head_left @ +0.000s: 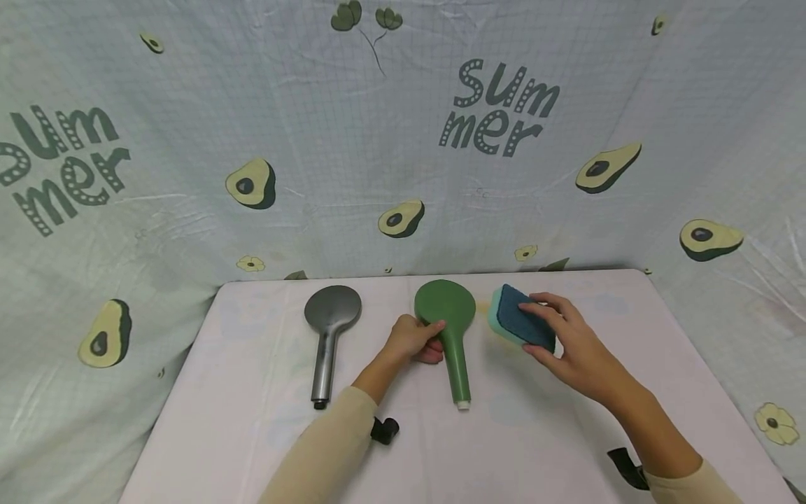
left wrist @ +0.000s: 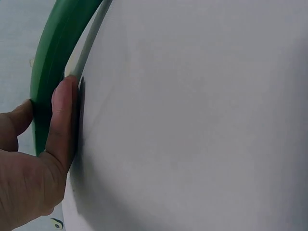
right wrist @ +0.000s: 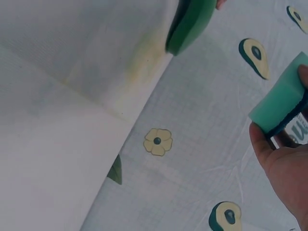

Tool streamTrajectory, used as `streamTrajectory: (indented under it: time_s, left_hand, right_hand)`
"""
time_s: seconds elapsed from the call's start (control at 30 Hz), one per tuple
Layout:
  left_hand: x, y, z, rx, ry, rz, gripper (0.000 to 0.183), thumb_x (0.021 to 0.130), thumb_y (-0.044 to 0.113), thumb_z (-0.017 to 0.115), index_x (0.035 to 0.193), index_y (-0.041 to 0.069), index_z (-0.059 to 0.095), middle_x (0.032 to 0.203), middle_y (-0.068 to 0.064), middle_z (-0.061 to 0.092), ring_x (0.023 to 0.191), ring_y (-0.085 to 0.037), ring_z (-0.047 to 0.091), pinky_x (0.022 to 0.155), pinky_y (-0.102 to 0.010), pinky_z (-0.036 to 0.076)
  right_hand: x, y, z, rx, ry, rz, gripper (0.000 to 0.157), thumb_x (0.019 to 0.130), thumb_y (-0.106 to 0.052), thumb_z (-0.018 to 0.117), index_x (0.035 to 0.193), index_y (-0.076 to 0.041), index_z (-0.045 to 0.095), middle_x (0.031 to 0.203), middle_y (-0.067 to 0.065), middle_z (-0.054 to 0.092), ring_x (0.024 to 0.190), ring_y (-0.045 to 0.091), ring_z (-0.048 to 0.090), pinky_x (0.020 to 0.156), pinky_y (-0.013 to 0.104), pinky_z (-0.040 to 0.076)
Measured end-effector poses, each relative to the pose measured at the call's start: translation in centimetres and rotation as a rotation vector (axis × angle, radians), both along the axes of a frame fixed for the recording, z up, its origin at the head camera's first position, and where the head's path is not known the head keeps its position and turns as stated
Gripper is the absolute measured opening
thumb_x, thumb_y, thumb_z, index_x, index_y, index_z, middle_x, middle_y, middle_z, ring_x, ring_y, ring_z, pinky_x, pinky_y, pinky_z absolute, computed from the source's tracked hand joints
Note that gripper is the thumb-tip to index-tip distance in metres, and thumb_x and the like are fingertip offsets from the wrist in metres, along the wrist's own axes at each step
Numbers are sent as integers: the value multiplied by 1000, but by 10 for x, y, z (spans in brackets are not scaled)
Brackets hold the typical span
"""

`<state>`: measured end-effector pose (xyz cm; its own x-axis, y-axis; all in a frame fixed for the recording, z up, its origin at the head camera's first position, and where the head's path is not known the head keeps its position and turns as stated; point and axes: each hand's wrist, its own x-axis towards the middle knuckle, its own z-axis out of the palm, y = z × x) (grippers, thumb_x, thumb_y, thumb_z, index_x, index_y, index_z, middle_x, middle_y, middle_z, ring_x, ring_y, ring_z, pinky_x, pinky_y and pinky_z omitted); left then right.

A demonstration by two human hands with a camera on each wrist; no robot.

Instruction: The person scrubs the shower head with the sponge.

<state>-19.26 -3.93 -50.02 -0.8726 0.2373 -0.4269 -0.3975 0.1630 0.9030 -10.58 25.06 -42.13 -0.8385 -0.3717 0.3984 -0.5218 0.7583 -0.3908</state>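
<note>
My left hand (head_left: 415,340) grips a green shower head (head_left: 445,302) near its neck, the thumb lying on top and the fingers underneath. The round head points to the back of the table and the handle runs toward me, ending in a white tip. In the left wrist view the thumb and a finger pinch the green body (left wrist: 53,57) from either side. My right hand (head_left: 576,350) holds a two-layer sponge (head_left: 525,318) by its edges, dark blue scouring side up. In the right wrist view its light green foam (right wrist: 281,94) shows, apart from the shower head.
A grey shower head (head_left: 333,308) with a chrome handle lies on the table left of my left hand. The pale pink tabletop (head_left: 264,364) ends at a hanging cloth (head_left: 327,140) printed with avocados and lettering. Black straps (head_left: 384,430) show at both wrists.
</note>
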Motion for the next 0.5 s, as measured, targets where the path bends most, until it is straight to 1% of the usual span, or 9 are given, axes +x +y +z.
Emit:
streamTrajectory:
  time_s: [0.1, 0.2, 0.3, 0.37, 0.5]
  left_hand:
    - [-2, -3, -1, -6, -37, -11, 46, 101, 31, 69, 91, -14, 70, 76, -19, 74, 60, -19, 75, 60, -33, 64]
    - [-3, -3, -1, 4, -44, -18, 47, 103, 31, 67, 93, -14, 70, 75, -17, 73, 60, -19, 75, 60, -34, 64]
    - [-4, -3, -1, 14, -44, -14, 47, 104, 30, 64, 94, -15, 68, 74, -17, 72, 60, -20, 75, 60, -34, 64]
    - [-5, -3, -1, 17, -43, -18, 47, 105, 31, 63, 95, -15, 68, 74, -17, 71, 60, -20, 75, 60, -34, 64]
    - [-4, -7, 3, 2, -47, -36, 50, 106, 33, 61, 99, -16, 67, 77, -18, 72, 59, -19, 74, 59, -34, 64]
  right_hand:
    - [1, 1, 0, 15, -3, -15, 72, 83, -11, 87, 146, -17, 54, 150, 13, 45, 130, 31, 52, 98, 24, 46]
    - [1, 0, 2, 11, -9, -16, 72, 83, -11, 87, 147, -17, 54, 150, 12, 45, 131, 31, 52, 98, 27, 47]
    - [1, 0, 2, 6, -16, -14, 72, 84, -11, 87, 147, -17, 53, 151, 13, 45, 131, 31, 51, 98, 22, 46]
    - [1, 0, 3, 0, -21, -12, 72, 83, -10, 87, 147, -17, 53, 151, 13, 44, 130, 31, 51, 99, 17, 43]
    - [0, 0, 3, -11, -25, -3, 72, 83, -9, 87, 147, -16, 53, 151, 13, 44, 130, 31, 51, 100, 6, 35]
